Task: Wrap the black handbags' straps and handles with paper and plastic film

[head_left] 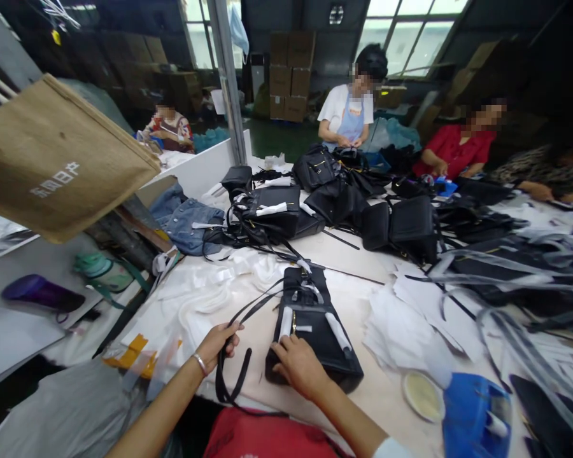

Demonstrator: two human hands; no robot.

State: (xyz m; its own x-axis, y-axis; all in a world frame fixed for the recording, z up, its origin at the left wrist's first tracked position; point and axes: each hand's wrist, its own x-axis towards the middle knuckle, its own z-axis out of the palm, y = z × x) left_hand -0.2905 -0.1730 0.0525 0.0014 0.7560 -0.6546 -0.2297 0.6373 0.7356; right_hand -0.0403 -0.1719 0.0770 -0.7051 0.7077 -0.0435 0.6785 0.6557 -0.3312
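A black handbag (315,324) with white wrapped fittings lies on the white table (363,254) right in front of me. My right hand (298,366) rests on its near end, fingers curled against the bag. My left hand (219,343) is closed round the bag's long black strap (229,375), which loops down off the table edge. A thin bracelet sits on my left wrist.
Several black bags (277,213) are piled mid-table, white papers (410,318) lie to the right, and a small dish (423,394) and blue container (477,413) sit near right. A jute bag (57,159) hangs at left. Other people work at the far side.
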